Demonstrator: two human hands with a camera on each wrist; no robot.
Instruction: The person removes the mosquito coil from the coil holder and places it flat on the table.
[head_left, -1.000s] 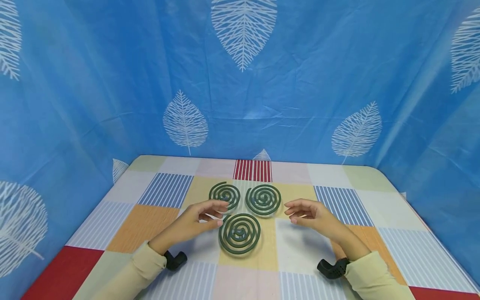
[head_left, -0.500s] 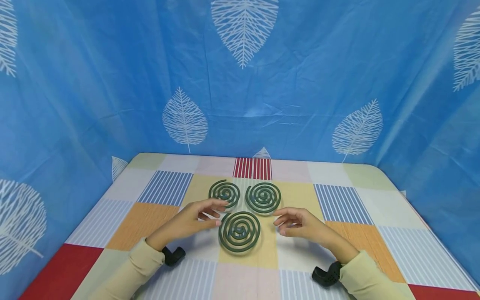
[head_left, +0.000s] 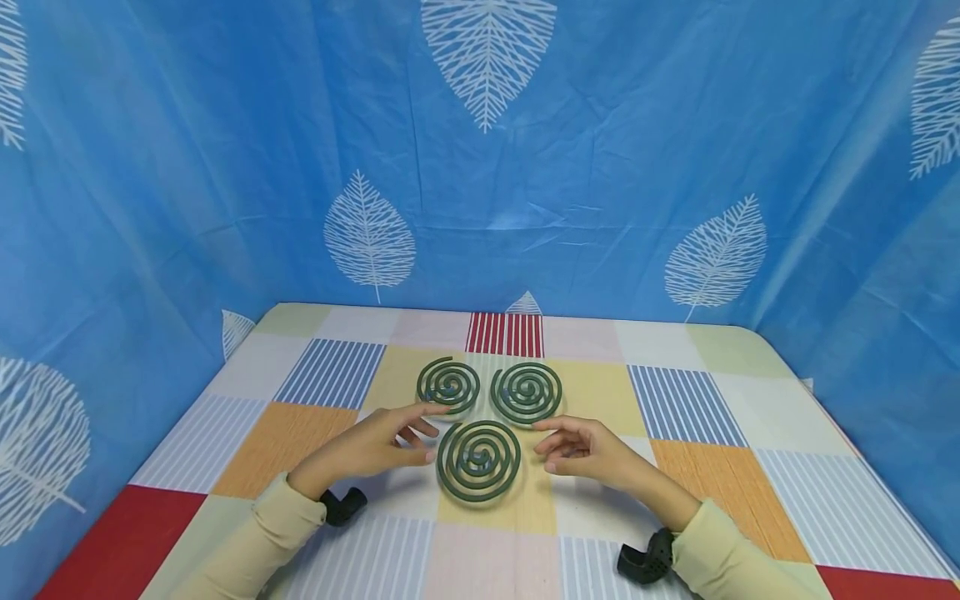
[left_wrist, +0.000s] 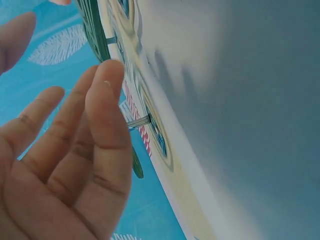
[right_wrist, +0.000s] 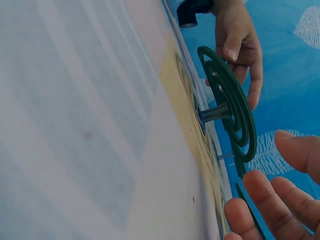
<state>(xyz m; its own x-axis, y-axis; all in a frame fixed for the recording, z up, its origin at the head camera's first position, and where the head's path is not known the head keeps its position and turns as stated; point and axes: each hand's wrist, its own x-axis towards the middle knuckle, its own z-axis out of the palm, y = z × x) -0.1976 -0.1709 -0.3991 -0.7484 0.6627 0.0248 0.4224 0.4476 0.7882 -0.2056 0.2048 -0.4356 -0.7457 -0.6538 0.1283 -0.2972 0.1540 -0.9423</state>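
Observation:
Three dark green mosquito coils stand raised on short posts above the table: a front coil [head_left: 480, 458], a back left coil [head_left: 448, 387] and a back right coil [head_left: 527, 393]. My left hand [head_left: 371, 446] hovers left of the front coil, its index fingertip overlapping the near edge of the back left coil. On the other side, my right hand [head_left: 588, 450] hovers beside the front coil, fingers loosely bent. Neither hand holds anything. In the right wrist view the front coil [right_wrist: 235, 95] sits level on its post [right_wrist: 214, 113], and the left hand [right_wrist: 240, 45] shows beyond it.
A patchwork tablecloth [head_left: 495, 558] covers the table. Blue curtain [head_left: 600, 167] with white leaf prints encloses the back and both sides. A black wrist device [head_left: 647, 560] is on the right wrist, another [head_left: 345, 506] on the left.
My right hand has moved left, toward the front coil. My left hand has shifted only slightly to the left. The coils stay in place.

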